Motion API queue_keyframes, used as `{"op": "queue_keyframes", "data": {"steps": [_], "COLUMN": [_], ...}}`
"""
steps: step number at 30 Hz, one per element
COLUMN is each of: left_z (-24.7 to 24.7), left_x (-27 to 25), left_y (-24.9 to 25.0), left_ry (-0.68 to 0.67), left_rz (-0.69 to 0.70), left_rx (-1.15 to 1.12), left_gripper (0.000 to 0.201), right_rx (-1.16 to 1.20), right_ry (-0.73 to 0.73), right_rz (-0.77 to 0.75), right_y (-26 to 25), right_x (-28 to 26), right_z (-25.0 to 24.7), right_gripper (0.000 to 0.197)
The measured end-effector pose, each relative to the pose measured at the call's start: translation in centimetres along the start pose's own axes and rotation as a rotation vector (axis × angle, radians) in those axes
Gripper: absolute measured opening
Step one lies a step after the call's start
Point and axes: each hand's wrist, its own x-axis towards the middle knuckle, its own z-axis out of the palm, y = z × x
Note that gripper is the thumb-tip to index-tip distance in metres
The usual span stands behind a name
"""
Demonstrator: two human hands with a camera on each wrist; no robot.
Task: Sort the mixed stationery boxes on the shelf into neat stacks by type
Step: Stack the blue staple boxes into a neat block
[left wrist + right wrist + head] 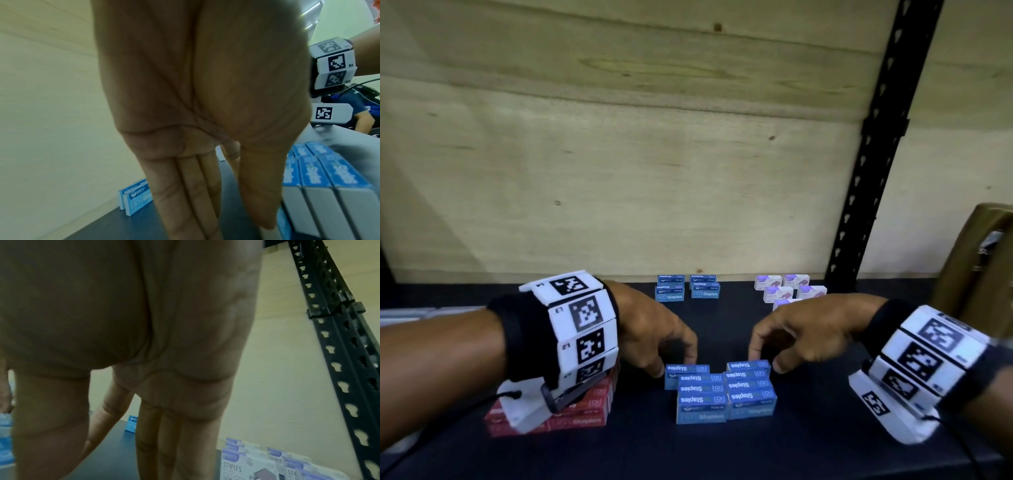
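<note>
While both hands reach in over it: a dark shelf (825,455) runs across the view, backed by a pale wooden panel (619,154).
Upright: a black slotted metal post (873,164) rises at the right of the shelf.
Blue boxes, front: a block of blue staples boxes (726,390) sits at the middle front of the shelf, in two side-by-side columns, with one box (686,369) set back at the left.
Red boxes: a stack of red staples boxes (582,416) lies front left, partly hidden under the left wrist.
Blue boxes, back: four more blue boxes (687,287) stand against the panel.
White and purple boxes: a cluster (789,289) sits back right, beside the post.
Left hand (654,337): fingers bent downward, tips touching the set-back blue box; holding nothing.
Right hand (804,330): index finger and thumb spread either side of the right column's far end, touching it; I cannot tell if they pinch.
</note>
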Motion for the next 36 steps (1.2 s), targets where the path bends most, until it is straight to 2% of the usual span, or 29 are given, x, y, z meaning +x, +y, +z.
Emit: {"op": "queue_keyframes", "data": {"steps": [21,23,26,28,32,36], "left_z": [-0.2,-0.2,-0.1,-0.1,-0.1,0.4], "left_x": [0.6,0.5,0.1,-0.1,-0.4,-0.7], "left_y": [0.8,0.8,0.8,1.0,1.6,2.2], "left_ry": [0.016,0.002,-0.046,-0.041,-0.036,-0.055], "left_rz": [0.004,-0.022,-0.104,-0.144,-0.143,-0.170], "left_rx": [0.021,0.014,-0.061,-0.127,-0.256,-0.214], "left_gripper": [0.036,0.035,0.046,0.046,0.044,0.059], "right_rx": [-0.101,-0.091,-0.065,0.002,0.061,0.011], "right_ry": [-0.006,-0.012,-0.015,-0.019,-0.017,-0.021], "right_rz": [0.028,0.047,0.109,0.138,0.162,0.157], "right_y": [-1.1,-1.2,-1.3,-1.4,-1.6,-2.0], "right_x": [-0.1,-0.4,-0.6,-0.7,-0.9,-1.4], "right_z": [0.2,0.3,0.4,0.6,1.2,1.7], "right_gripper": [0.022,0.026,0.036,0.040,0.046,0.058]}}
